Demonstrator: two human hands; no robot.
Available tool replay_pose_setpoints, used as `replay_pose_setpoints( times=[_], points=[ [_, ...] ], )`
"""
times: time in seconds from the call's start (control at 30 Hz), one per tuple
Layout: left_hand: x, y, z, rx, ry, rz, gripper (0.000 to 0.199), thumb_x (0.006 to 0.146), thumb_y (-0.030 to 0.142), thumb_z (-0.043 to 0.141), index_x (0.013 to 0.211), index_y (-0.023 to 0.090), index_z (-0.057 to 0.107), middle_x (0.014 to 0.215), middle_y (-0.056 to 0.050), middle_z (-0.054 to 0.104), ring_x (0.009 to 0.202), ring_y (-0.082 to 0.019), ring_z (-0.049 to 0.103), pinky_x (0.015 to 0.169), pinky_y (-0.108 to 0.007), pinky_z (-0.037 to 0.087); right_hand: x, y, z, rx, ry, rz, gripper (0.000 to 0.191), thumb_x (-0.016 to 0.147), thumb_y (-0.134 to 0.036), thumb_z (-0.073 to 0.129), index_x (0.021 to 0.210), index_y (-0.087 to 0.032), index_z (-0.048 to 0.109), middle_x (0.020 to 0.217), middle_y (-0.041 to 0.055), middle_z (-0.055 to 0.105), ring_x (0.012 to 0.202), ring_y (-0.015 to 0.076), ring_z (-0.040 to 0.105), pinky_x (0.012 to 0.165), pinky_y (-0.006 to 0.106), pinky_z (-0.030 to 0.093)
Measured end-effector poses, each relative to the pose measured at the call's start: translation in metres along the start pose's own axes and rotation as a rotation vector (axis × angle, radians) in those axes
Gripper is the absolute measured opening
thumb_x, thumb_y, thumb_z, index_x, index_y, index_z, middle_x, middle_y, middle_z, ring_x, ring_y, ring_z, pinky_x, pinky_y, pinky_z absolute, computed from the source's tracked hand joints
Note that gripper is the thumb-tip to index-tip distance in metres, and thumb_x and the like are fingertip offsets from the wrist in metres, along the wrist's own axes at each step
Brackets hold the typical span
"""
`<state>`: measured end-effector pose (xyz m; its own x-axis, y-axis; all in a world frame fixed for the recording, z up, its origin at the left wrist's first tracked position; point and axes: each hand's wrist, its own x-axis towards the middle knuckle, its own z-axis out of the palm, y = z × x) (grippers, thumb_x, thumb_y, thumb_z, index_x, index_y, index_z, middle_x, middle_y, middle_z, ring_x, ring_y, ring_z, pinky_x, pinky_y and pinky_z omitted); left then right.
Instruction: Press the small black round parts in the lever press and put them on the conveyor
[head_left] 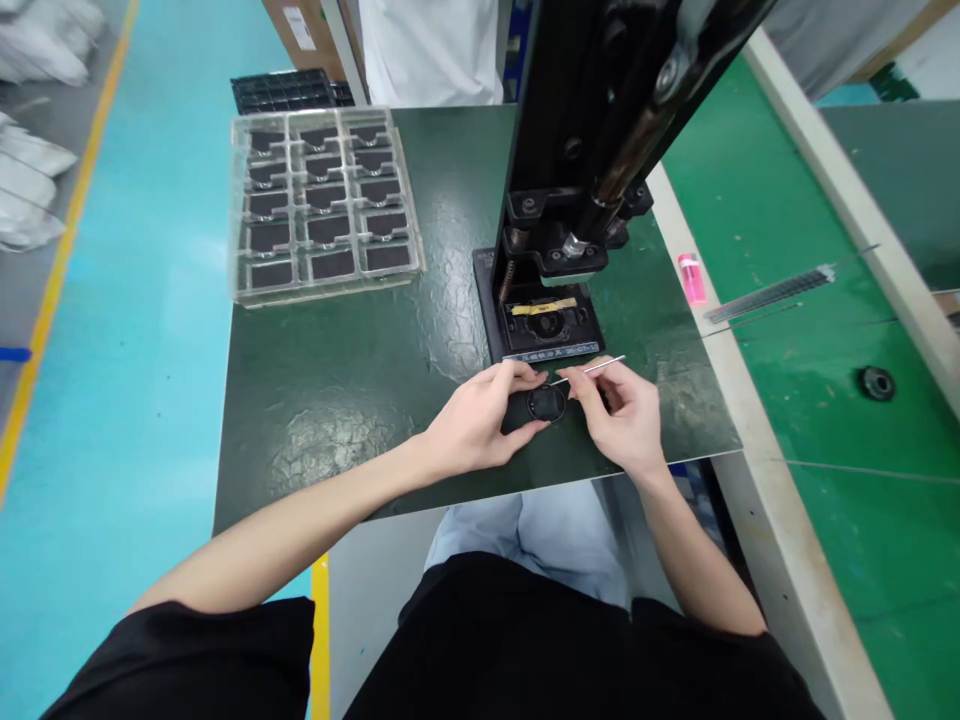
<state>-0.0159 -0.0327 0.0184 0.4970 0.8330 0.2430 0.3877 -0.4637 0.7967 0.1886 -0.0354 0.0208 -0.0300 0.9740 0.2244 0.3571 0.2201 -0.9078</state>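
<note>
Near the table's front edge, my left hand (499,415) grips a small black part with a round face (547,403) between thumb and fingers. My right hand (619,408) pinches a thin metal rod (604,364), a tweezer-like or pick-like tool whose exact kind I cannot make out. The rod's tip meets the upper edge of the round face. Just beyond both hands stands a black hand press (574,230). Its base carries a fixture (547,322) with a round recess and a strip of yellow tape.
Stacked clear plastic trays (322,205) with dark pieces in their compartments sit at the table's back left. A pink cylinder (691,279), a mesh-like strip (772,294) and a black round knob (876,383) lie to the right. The dark green table (337,380) ends just before my lap.
</note>
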Motion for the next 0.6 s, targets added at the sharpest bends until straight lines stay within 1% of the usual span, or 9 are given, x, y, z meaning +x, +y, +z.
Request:
replay_pose_setpoints(
  times=[0.1, 0.3, 0.47, 0.6],
  points=[
    [0.0014, 0.0010, -0.0011, -0.036, -0.015, -0.013, 0.041, 0.092, 0.029, 0.073, 0.118, 0.023, 0.043, 0.127, -0.013, 0.072, 0.123, -0.029, 0.070, 0.100, -0.045, 0.060, 0.0028, 0.0002, -0.0005, -0.046, -0.029, -0.035, 0.027, 0.097, -0.038, 0.067, 0.076, -0.021, 0.065, 0.075, 0.0029, 0.069, 0.064, 0.0158, 0.061, 0.059, 0.030, 0.048],
    [0.0015, 0.0025, -0.0010, -0.020, -0.012, -0.011, 0.042, 0.092, 0.030, 0.072, 0.121, 0.022, 0.043, 0.126, -0.014, 0.072, 0.122, -0.030, 0.071, 0.099, -0.046, 0.060, 0.0051, -0.0037, -0.0008, -0.116, -0.061, -0.088, 0.028, 0.098, -0.035, 0.063, 0.074, -0.021, 0.061, 0.075, 0.0027, 0.069, 0.061, 0.0145, 0.057, 0.058, 0.030, 0.047],
    [0.0024, 0.0014, -0.0002, -0.009, -0.011, 0.007, 0.044, 0.091, 0.029, 0.073, 0.120, 0.022, 0.041, 0.124, -0.014, 0.071, 0.120, -0.029, 0.071, 0.098, -0.043, 0.060, 0.0049, -0.0042, 0.0000, -0.151, -0.085, -0.143, 0.021, 0.099, -0.027, 0.061, 0.078, -0.022, 0.063, 0.077, 0.0024, 0.069, 0.064, 0.0148, 0.059, 0.060, 0.029, 0.047],
    [0.0033, 0.0010, 0.0000, -0.013, -0.019, 0.008, 0.043, 0.091, 0.028, 0.072, 0.120, 0.022, 0.041, 0.124, -0.013, 0.070, 0.118, -0.028, 0.072, 0.097, -0.042, 0.061, 0.0049, -0.0054, -0.0002, -0.207, -0.108, -0.208, 0.021, 0.100, -0.023, 0.059, 0.079, -0.022, 0.062, 0.075, 0.0030, 0.067, 0.063, 0.0154, 0.057, 0.059, 0.030, 0.046]
  ],
)
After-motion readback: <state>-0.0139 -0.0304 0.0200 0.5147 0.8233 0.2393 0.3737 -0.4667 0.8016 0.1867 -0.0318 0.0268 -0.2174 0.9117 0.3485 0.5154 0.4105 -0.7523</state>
